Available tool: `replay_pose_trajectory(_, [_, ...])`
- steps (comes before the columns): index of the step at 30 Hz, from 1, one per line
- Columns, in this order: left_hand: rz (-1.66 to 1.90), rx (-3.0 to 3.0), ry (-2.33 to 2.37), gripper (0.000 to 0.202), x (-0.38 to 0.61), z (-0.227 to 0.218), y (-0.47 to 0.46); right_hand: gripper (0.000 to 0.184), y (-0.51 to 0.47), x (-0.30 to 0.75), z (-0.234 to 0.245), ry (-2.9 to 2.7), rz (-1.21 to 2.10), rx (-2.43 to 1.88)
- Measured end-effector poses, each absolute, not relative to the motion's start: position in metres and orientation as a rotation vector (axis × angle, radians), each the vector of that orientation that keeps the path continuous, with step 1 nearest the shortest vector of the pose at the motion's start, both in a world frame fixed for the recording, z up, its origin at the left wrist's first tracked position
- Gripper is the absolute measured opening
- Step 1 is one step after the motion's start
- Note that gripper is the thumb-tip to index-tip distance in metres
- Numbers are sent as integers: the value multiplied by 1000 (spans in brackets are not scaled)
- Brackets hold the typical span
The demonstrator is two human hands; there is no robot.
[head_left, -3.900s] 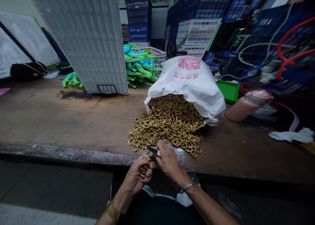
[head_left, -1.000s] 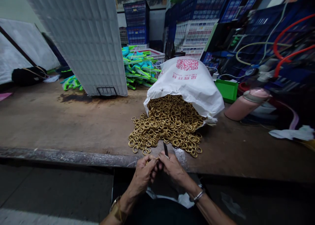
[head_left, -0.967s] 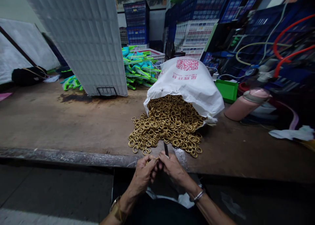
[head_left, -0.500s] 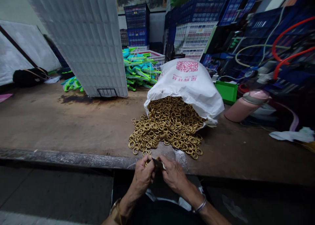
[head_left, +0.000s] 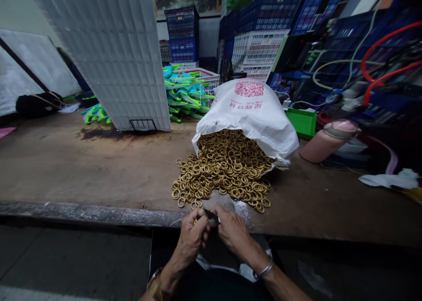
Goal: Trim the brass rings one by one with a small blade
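Brass-coloured rings (head_left: pixel 227 173) spill in a loose heap from the mouth of a white woven sack (head_left: pixel 247 112) onto the table. Just in front of the heap, at the table's near edge, both hands work close together. My left hand (head_left: pixel 191 233) is closed, with a bit of a brass-coloured ring showing between thumb and fingers. My right hand (head_left: pixel 234 230) is closed around the end of a dark flat piece (head_left: pixel 210 214), which spans the gap between the hands. Its kind is unclear, as the fingers cover much of it.
A grey ribbed panel (head_left: pixel 108 59) stands upright at the left. Behind it lie green and turquoise pieces (head_left: pixel 186 92). A green tray (head_left: pixel 300 123) and a pink bottle (head_left: pixel 329 140) are right of the sack. Crates (head_left: pixel 259 48) are stacked at the back.
My right hand has shifted slightly right, so the gap between the hands is a little wider. A bit of ring seen between them earlier no longer shows. The heap is unchanged.
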State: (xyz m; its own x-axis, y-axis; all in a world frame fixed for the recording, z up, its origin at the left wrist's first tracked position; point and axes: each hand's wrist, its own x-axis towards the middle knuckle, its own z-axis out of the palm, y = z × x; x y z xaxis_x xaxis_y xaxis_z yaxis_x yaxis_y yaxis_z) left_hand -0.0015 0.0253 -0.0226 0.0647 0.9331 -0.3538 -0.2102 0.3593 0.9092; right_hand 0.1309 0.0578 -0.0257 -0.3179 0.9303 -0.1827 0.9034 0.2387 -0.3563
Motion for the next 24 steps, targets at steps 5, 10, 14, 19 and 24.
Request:
replay_pose_trajectory(5, [998, 727, 1032, 26, -3, -17, 21, 20, 72, 138, -31, -2275, 648, -1835])
replay_pose_trajectory(10, [1044, 701, 1059, 27, -4, -26, 23, 23, 68, 137, -27, -1859, 1054, -1542])
replay_pose_trajectory(14, [1026, 791, 1098, 28, -5, -31, 23, 32, 61, 127, -22, -1725, 1286, -1320])
replay_pose_trajectory(19, [997, 827, 1123, 28, -6, -27, 22, 37, 61, 121, -21, -1707, 1372, -1284])
replay_pose_trajectory(24, [1002, 833, 1106, 29, -7, -29, 22, 38, 62, 122, -22, -1616, 1460, -1315])
